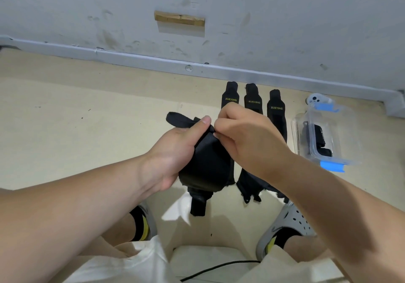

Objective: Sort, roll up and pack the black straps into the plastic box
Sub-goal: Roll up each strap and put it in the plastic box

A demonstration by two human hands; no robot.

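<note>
Head view: left hand grips a black strap mid-frame; right hand pinches its top edge. Rolling appears underway. Next, tighten the roll, then pack it into the plastic box, right.

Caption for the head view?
Left hand and right hand grip a black strap; three straps lie beside the plastic box.

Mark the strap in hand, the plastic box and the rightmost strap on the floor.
held strap [208, 162]: head view, on its broad middle.
plastic box [345, 131]: head view, on its clear right wall.
rightmost floor strap [276, 116]: head view, just below its lettering.
</note>
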